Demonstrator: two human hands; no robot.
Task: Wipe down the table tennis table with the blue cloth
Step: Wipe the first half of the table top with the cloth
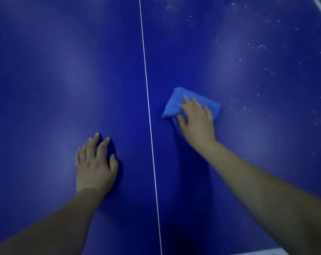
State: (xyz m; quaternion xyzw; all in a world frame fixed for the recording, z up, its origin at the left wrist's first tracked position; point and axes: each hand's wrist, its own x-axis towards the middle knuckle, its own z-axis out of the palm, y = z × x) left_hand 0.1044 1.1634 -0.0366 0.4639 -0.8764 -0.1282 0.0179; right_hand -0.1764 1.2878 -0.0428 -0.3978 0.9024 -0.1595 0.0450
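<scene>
Here blue cloth [176,103] lies under right hand [196,118] (flat grip)

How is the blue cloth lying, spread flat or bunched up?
Bunched up. The blue cloth forms a thick, folded wad on the table, with rounded edges showing around the right hand pressing on it.

Cloth [176,103]: lower part hidden under the right hand [197,119].
Table [45,70]: cut off by every edge.
Specks [257,47], upper right: perhaps dust; too small to tell.
</scene>
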